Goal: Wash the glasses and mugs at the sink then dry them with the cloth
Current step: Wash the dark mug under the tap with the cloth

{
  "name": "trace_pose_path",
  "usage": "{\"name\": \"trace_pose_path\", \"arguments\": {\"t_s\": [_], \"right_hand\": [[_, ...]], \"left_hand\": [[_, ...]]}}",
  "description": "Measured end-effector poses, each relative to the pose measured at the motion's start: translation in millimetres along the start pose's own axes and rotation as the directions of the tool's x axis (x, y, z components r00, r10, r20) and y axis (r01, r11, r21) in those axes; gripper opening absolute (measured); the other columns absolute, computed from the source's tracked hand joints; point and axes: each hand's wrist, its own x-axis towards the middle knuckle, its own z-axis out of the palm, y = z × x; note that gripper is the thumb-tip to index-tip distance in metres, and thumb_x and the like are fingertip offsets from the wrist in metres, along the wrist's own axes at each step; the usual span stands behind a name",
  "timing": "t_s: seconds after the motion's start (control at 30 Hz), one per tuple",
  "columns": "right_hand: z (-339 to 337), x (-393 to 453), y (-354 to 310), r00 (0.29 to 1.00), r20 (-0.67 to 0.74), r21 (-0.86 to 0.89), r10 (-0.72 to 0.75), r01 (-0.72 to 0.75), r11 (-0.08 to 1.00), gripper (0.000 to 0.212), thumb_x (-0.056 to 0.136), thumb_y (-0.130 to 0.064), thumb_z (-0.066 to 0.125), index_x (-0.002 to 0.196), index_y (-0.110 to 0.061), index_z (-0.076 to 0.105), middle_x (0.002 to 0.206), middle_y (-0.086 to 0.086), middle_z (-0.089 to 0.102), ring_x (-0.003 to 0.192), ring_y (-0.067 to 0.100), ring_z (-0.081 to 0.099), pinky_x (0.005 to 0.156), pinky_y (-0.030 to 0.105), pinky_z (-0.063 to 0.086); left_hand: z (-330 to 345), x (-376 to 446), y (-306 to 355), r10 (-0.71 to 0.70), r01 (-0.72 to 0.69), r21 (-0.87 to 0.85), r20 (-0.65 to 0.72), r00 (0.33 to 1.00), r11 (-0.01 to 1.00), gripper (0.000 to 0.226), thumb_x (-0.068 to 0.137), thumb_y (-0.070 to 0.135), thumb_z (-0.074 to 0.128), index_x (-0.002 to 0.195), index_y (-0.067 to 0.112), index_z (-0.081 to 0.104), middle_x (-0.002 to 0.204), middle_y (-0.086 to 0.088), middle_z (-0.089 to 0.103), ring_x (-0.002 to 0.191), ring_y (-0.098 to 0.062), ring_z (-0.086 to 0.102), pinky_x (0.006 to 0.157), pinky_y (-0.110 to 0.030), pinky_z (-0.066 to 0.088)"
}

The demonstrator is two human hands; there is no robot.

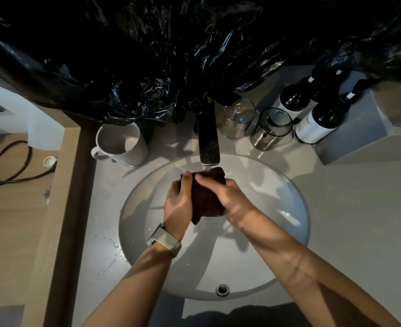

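A dark brown cloth [206,197] is bunched between both my hands over the white sink basin [289,185], right under the spout of the tap [207,138], where water runs onto it. My left hand [178,199] grips its left side and my right hand [227,197] clasps its right side. A white mug [121,143] stands upright on the counter left of the tap. Right of the tap stand a clear glass [238,118] and a dark-rimmed glass [271,128], both upright.
Two dark bottles [315,123] with white labels stand at the back right beside a grey box [359,135]. Black plastic sheeting [171,55] hangs over the back wall. A black cable [11,166] lies on the wooden surface at left. Water drops lie on the counter.
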Motion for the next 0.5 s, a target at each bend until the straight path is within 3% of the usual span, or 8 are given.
{"name": "trace_pose_path", "arguments": {"t_s": [0.07, 0.17, 0.23, 0.3, 0.37, 0.43, 0.5], "right_hand": [[0.1, 7.3, -12.6, 0.981, 0.058, 0.066, 0.188, -0.191, 0.979, 0.023, 0.083, -0.034, 0.074, 0.088, -0.011, 0.073, 0.087, 0.012, 0.074, 0.075, 0.026, 0.072, 0.076, 0.043, 0.058], [4.4, 18.8, -19.5, 0.974, 0.08, 0.067, 0.214, -0.219, 0.973, 0.026, 0.088, -0.036, 0.069, 0.092, -0.01, 0.07, 0.084, 0.014, 0.073, 0.07, 0.029, 0.071, 0.064, 0.043, 0.06], [7.3, 21.1, -14.2, 0.995, 0.022, -0.001, 0.101, -0.101, 0.995, 0.028, 0.087, -0.035, 0.07, 0.095, -0.008, 0.069, 0.086, 0.016, 0.073, 0.071, 0.031, 0.071, 0.061, 0.042, 0.06], [7.7, 23.4, -2.0, 0.983, 0.03, -0.107, -0.181, 0.183, 0.977, 0.021, 0.089, -0.026, 0.071, 0.095, -0.006, 0.07, 0.091, 0.014, 0.073, 0.083, 0.026, 0.071, 0.077, 0.039, 0.058], [5.5, 21.7, 11.1, 0.919, 0.113, -0.275, -0.378, 0.394, 0.877, 0.009, 0.087, -0.02, 0.072, 0.093, -0.014, 0.07, 0.09, 0.005, 0.073, 0.088, 0.015, 0.07, 0.083, 0.03, 0.055], [1.2, 20.0, 22.1, 0.891, 0.168, -0.421, -0.422, 0.452, 0.786, 0.017, 0.084, -0.034, 0.074, 0.096, -0.023, 0.071, 0.092, 0.001, 0.074, 0.092, 0.015, 0.07, 0.086, 0.036, 0.056], [-5.6, 19.5, 29.3, 0.876, 0.142, -0.518, -0.461, 0.462, 0.719, 0.015, 0.082, -0.044, 0.07, 0.092, -0.032, 0.069, 0.089, -0.001, 0.075, 0.089, 0.017, 0.071, 0.083, 0.044, 0.057]], "left_hand": [[-3.8, -3.5, -3.9, 0.177, -0.169, 0.132, -0.052, 0.983, 0.977, 0.029, 0.098, 0.053, 0.049, 0.098, 0.026, 0.062, 0.097, 0.003, 0.066, 0.089, -0.006, 0.064, 0.076, -0.025, 0.047], [-9.2, 7.9, -11.9, 0.231, -0.216, 0.212, -0.048, 0.972, 0.953, 0.036, 0.094, 0.061, 0.048, 0.098, 0.027, 0.06, 0.1, 0.0, 0.065, 0.091, -0.012, 0.064, 0.08, -0.033, 0.051], [-10.0, 19.9, -5.0, 0.032, -0.033, 0.105, 0.015, 0.999, 0.994, 0.062, 0.081, 0.079, 0.046, 0.099, 0.023, 0.064, 0.097, -0.005, 0.071, 0.09, -0.022, 0.068, 0.082, -0.045, 0.055], [-7.8, 34.0, 2.8, -0.231, 0.267, -0.174, 0.201, 0.952, 0.948, 0.077, 0.083, 0.08, 0.04, 0.109, 0.013, 0.068, 0.098, -0.013, 0.075, 0.092, -0.032, 0.071, 0.083, -0.051, 0.055], [-7.7, 39.9, 11.1, -0.368, 0.469, -0.286, 0.344, 0.864, 0.835, 0.068, 0.098, 0.063, 0.027, 0.109, 0.007, 0.065, 0.084, -0.015, 0.074, 0.073, -0.031, 0.069, 0.064, -0.038, 0.052], [-11.6, 41.2, 14.7, -0.437, 0.542, -0.227, 0.383, 0.814, 0.809, 0.062, 0.098, 0.058, 0.027, 0.098, 0.007, 0.062, 0.067, -0.01, 0.067, 0.053, -0.024, 0.06, 0.053, -0.026, 0.036], [-12.1, 38.9, 14.2, -0.448, 0.565, -0.225, 0.41, 0.794, 0.794, 0.058, 0.097, 0.056, 0.03, 0.096, 0.007, 0.06, 0.064, -0.01, 0.063, 0.051, -0.023, 0.057, 0.05, -0.023, 0.038]]}}
